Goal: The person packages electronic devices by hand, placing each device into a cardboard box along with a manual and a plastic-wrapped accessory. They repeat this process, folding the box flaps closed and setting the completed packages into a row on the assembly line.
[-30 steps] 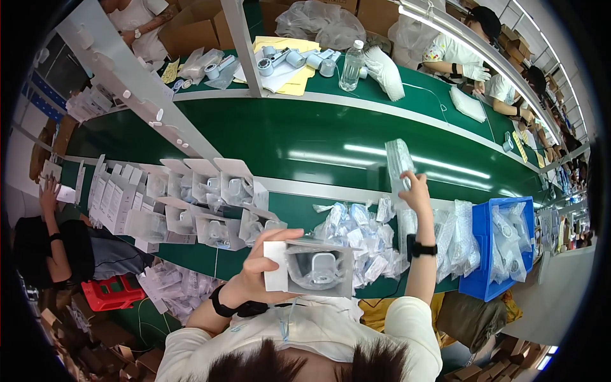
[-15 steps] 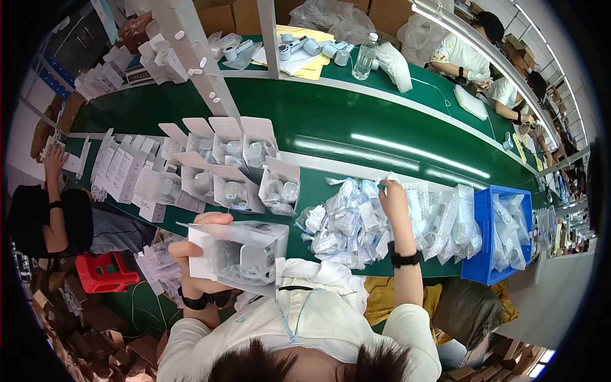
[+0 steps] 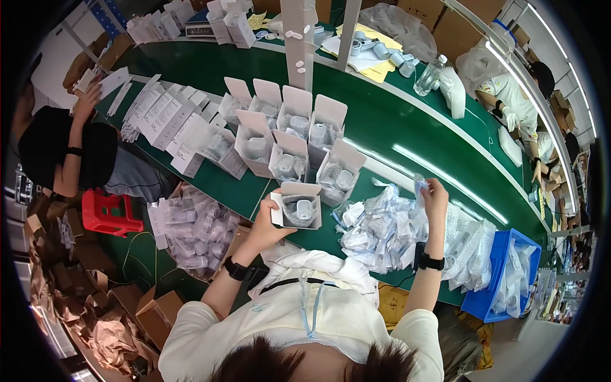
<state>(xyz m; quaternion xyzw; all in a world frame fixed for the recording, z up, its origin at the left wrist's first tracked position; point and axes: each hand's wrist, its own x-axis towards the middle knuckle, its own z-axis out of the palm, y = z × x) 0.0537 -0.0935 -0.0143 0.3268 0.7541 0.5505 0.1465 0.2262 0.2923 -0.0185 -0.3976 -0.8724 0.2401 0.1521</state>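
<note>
My left hand (image 3: 265, 224) is closed around a white open carton (image 3: 301, 189) at the table's near edge. Inside the carton lies a pale device (image 3: 303, 209) wrapped in clear plastic. My right hand (image 3: 435, 200), raised at the far right edge of a pile of small clear plastic packets (image 3: 377, 232), pinches one packet (image 3: 420, 184) between its fingertips. What is inside that packet is too small to make out. Just beyond the left hand stand several open white cartons (image 3: 289, 164), flaps up, each with a plastic-wrapped device.
Right of the pile lie bubble-wrap bags (image 3: 470, 254) and a blue bin (image 3: 496, 274) holding more. Flat white cartons (image 3: 167, 118) are lined up at the left. A metal post (image 3: 298, 51) rises beyond. A co-worker (image 3: 70, 149) sits at the left, near a red stool (image 3: 111, 213).
The view has turned, shifting the table rightward. My left hand has lowered the carton from close to me to the table edge, its opening now facing up. My right hand stays by the packets.
</note>
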